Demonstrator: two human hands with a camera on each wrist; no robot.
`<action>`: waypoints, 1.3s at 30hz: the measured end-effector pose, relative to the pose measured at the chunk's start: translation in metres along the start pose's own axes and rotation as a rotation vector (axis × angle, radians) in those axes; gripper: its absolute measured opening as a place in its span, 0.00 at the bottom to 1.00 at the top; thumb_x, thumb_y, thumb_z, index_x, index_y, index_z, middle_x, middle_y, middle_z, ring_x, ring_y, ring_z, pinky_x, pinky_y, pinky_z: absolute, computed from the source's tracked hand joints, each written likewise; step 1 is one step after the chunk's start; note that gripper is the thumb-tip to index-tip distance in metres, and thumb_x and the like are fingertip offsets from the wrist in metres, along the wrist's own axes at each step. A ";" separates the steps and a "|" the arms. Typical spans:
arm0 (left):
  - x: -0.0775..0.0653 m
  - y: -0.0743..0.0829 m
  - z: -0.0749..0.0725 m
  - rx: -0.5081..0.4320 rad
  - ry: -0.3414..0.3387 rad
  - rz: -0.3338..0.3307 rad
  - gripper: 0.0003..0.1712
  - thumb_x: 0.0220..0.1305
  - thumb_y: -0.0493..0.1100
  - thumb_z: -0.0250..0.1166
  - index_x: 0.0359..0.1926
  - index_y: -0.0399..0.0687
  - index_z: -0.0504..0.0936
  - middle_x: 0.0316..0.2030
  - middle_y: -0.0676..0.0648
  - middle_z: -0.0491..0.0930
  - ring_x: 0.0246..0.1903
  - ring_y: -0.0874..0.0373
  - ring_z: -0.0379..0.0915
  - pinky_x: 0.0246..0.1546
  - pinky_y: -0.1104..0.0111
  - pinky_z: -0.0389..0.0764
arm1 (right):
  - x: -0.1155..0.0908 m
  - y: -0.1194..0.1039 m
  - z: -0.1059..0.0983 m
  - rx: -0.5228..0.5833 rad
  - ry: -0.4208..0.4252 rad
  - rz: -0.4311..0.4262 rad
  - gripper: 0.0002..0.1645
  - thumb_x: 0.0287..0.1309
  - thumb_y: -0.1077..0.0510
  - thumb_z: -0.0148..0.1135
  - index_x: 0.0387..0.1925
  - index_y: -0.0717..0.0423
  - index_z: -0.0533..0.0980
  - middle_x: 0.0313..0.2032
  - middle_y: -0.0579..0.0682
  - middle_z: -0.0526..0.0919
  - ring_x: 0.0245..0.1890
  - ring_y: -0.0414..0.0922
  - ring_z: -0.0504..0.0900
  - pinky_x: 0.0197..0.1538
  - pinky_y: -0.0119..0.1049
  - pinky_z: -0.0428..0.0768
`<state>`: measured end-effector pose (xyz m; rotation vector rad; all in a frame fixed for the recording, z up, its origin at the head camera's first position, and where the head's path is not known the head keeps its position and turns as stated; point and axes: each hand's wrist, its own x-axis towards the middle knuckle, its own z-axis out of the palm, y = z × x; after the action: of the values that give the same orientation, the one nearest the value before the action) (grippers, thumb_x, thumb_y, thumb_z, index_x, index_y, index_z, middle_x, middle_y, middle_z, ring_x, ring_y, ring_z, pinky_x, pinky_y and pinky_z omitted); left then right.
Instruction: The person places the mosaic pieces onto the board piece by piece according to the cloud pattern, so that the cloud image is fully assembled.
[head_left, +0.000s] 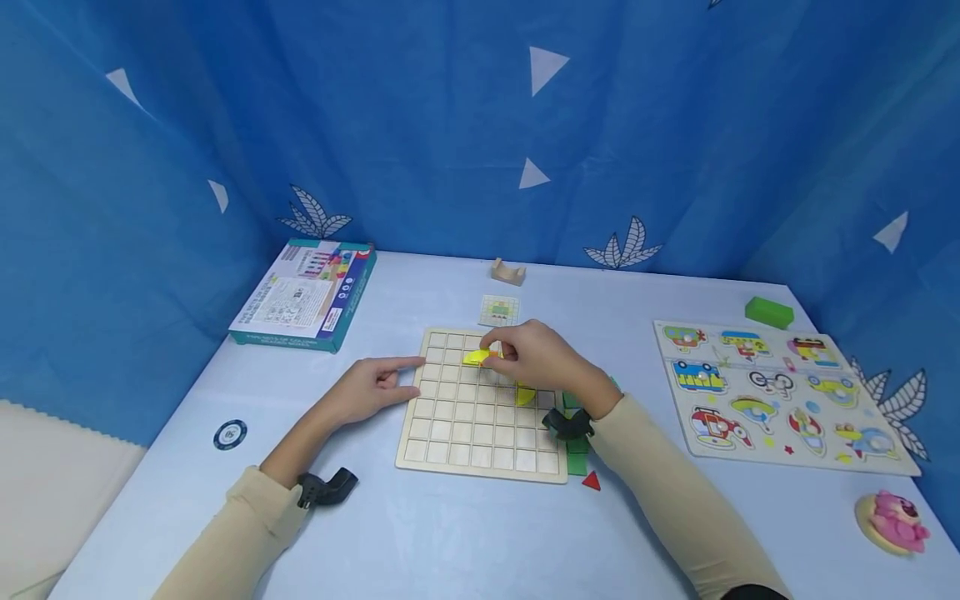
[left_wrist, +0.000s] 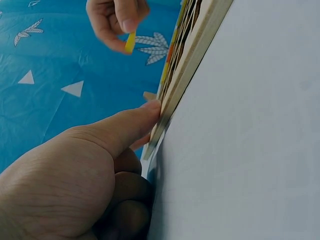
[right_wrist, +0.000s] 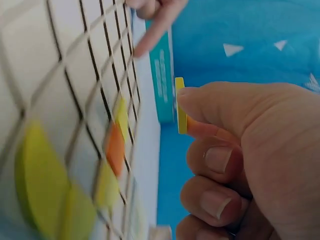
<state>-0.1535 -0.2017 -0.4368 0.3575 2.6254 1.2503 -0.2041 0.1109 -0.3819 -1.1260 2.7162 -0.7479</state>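
My right hand is above the upper part of a wooden grid board, pinching a thin yellow piece between thumb and forefinger. In the right wrist view, this piece is held off the board, its edge toward the camera. Below it on the grid lie an orange piece and several yellow pieces, one of them curved. My left hand is at the board's left edge, the extended forefinger and thumb touching the rim while the other fingers fold in.
Green pieces and a red triangle lie by the board's right side. Behind it are a pattern card and a wooden holder. A box stands back left; a picture puzzle board lies right.
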 end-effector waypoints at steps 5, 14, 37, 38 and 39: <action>0.002 0.001 0.001 0.000 -0.008 -0.010 0.30 0.66 0.52 0.72 0.67 0.57 0.79 0.17 0.53 0.64 0.18 0.59 0.59 0.26 0.66 0.63 | 0.013 -0.011 0.019 0.020 -0.025 -0.040 0.15 0.68 0.50 0.67 0.52 0.49 0.84 0.18 0.39 0.70 0.17 0.37 0.66 0.27 0.33 0.66; 0.001 0.002 0.001 -0.007 -0.012 -0.020 0.30 0.66 0.52 0.72 0.67 0.57 0.79 0.17 0.53 0.64 0.18 0.58 0.59 0.26 0.66 0.63 | 0.022 -0.014 0.044 0.022 -0.007 -0.018 0.14 0.68 0.51 0.67 0.52 0.47 0.84 0.15 0.39 0.70 0.15 0.35 0.65 0.23 0.31 0.63; 0.001 0.000 -0.003 -0.007 -0.016 -0.008 0.30 0.66 0.51 0.72 0.67 0.56 0.79 0.17 0.53 0.64 0.18 0.59 0.59 0.25 0.66 0.63 | 0.021 -0.011 0.053 0.061 0.006 0.001 0.18 0.68 0.51 0.66 0.56 0.50 0.84 0.12 0.40 0.67 0.12 0.36 0.62 0.22 0.31 0.59; 0.001 0.000 -0.003 -0.009 -0.014 -0.009 0.30 0.66 0.51 0.72 0.67 0.56 0.79 0.17 0.53 0.64 0.18 0.59 0.59 0.25 0.66 0.63 | 0.021 -0.011 0.053 0.061 0.007 0.001 0.18 0.68 0.51 0.66 0.56 0.50 0.84 0.12 0.39 0.66 0.12 0.35 0.62 0.22 0.31 0.59; 0.000 0.000 -0.002 -0.012 -0.012 -0.010 0.30 0.66 0.52 0.72 0.67 0.56 0.79 0.17 0.53 0.64 0.18 0.58 0.59 0.25 0.67 0.63 | 0.020 -0.011 0.053 0.061 0.009 0.000 0.18 0.68 0.51 0.66 0.56 0.50 0.84 0.12 0.39 0.66 0.12 0.35 0.61 0.22 0.31 0.59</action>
<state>-0.1544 -0.2030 -0.4355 0.3479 2.6054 1.2556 -0.1970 0.0692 -0.4215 -1.1126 2.6814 -0.8318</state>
